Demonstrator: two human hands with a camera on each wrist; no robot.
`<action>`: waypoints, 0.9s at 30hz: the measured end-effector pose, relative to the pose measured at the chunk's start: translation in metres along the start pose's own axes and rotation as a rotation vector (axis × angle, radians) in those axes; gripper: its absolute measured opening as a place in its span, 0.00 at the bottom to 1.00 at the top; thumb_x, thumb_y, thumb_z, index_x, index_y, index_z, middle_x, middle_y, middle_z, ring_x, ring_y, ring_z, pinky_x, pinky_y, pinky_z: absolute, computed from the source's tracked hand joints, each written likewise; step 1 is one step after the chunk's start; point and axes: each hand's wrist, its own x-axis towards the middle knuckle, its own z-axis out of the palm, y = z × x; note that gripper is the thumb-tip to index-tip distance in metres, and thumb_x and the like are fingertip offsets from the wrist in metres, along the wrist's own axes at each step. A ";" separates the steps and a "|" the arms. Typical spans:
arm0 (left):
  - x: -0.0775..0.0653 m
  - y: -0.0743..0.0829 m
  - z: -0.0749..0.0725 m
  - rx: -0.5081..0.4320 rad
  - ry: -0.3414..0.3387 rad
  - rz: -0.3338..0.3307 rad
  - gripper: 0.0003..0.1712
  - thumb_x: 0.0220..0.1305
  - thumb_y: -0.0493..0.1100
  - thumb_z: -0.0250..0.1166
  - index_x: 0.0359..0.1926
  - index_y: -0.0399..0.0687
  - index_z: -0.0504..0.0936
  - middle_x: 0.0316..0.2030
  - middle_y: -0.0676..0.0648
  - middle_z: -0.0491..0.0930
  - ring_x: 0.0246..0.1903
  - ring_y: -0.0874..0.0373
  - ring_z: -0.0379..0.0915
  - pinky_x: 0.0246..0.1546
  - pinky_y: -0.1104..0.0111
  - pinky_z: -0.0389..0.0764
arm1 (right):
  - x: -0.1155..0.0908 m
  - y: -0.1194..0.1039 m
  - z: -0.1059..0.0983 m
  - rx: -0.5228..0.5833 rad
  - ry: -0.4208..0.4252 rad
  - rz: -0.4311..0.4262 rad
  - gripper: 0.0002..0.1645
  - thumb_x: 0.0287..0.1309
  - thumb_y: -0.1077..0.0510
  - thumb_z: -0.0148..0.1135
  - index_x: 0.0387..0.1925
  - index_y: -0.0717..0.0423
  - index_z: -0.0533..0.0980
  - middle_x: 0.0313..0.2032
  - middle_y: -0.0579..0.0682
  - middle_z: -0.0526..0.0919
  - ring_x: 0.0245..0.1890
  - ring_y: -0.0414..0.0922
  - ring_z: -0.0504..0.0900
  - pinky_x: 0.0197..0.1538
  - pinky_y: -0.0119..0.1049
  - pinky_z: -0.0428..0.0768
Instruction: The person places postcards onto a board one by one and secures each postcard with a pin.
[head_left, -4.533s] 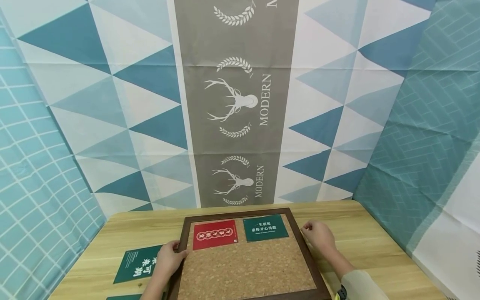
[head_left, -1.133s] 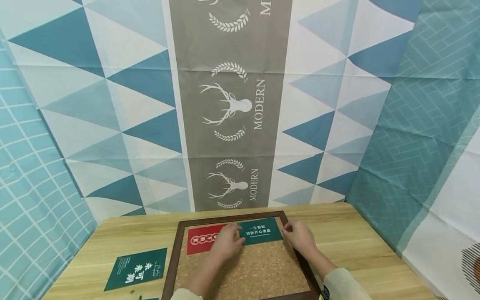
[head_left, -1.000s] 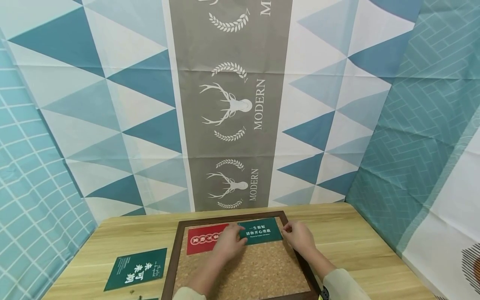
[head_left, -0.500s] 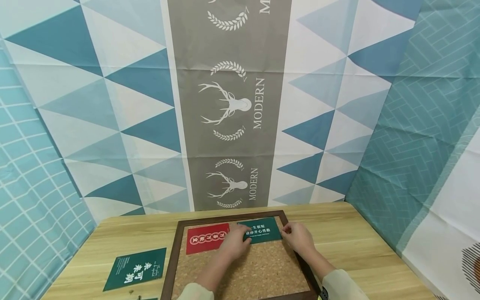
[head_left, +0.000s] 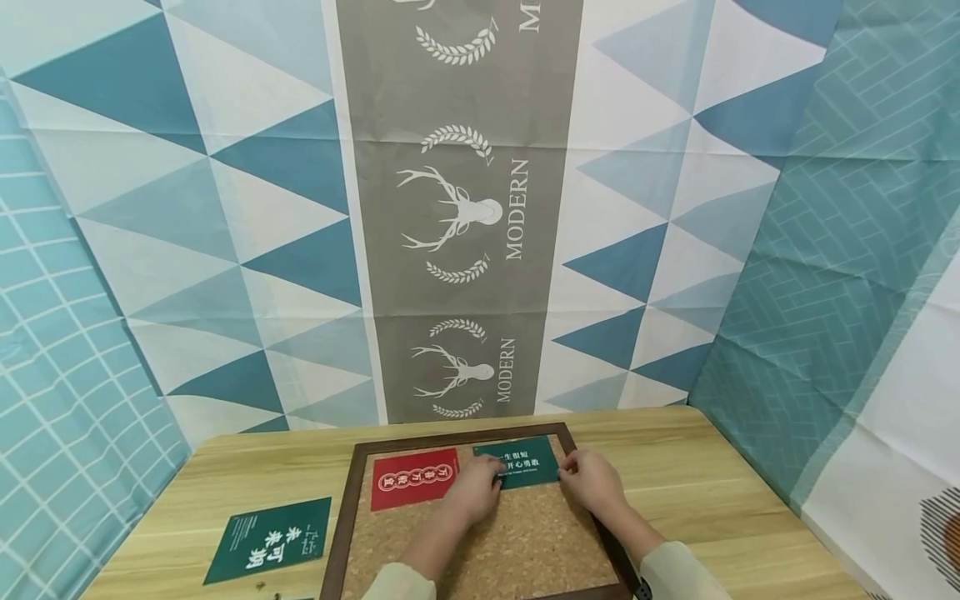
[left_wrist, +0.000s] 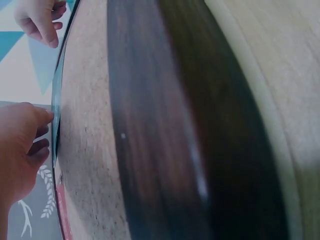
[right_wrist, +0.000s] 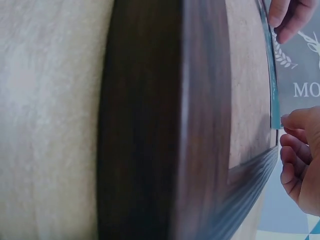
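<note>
A green card with white lettering [head_left: 534,458] lies at the top right of a cork board [head_left: 540,542] in a dark wooden frame [head_left: 342,525]. My left hand [head_left: 476,492] rests its fingers on the card's left part, covering some lettering. At the card's lower right corner, my right hand [head_left: 592,482] brings thumb and index together in a pinch. In the right wrist view, that hand [right_wrist: 302,155] has its other fingers curled, and something tiny and pin-like shows at its fingertips, mostly hidden. A red card [head_left: 412,482] lies left of the green one on the cork.
Another green card [head_left: 266,542] lies on the wooden table [head_left: 187,517], left of the board. Small dark bits [head_left: 260,586] sit near its lower edge, and a further green edge [head_left: 302,597] shows at the bottom. Patterned cloth [head_left: 465,250] hangs behind the table.
From the frame's left side, my left hand has moved onto the green card, sliding slightly right lately. My right hand has moved from beside the frame to the card's lower right corner.
</note>
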 end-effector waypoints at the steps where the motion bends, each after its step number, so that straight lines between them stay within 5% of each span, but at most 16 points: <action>1: 0.000 0.000 0.000 0.008 0.002 0.008 0.12 0.61 0.36 0.59 0.44 0.38 0.82 0.45 0.41 0.79 0.49 0.46 0.75 0.52 0.57 0.76 | 0.000 0.000 0.001 -0.003 0.003 -0.006 0.03 0.52 0.59 0.65 0.24 0.52 0.79 0.24 0.45 0.80 0.23 0.38 0.74 0.25 0.34 0.73; 19: 0.001 -0.005 0.005 0.075 -0.008 0.072 0.09 0.61 0.35 0.59 0.40 0.40 0.85 0.40 0.45 0.79 0.42 0.51 0.76 0.45 0.63 0.79 | -0.002 -0.002 0.007 -0.078 -0.017 -0.043 0.07 0.55 0.58 0.64 0.23 0.51 0.76 0.21 0.43 0.77 0.18 0.37 0.68 0.21 0.31 0.67; 27: 0.000 -0.004 0.005 0.065 -0.013 0.064 0.09 0.61 0.34 0.60 0.39 0.40 0.85 0.39 0.45 0.78 0.42 0.51 0.75 0.46 0.63 0.79 | -0.001 -0.003 0.010 -0.187 0.010 -0.130 0.09 0.53 0.60 0.64 0.20 0.50 0.75 0.20 0.43 0.76 0.18 0.36 0.68 0.22 0.31 0.68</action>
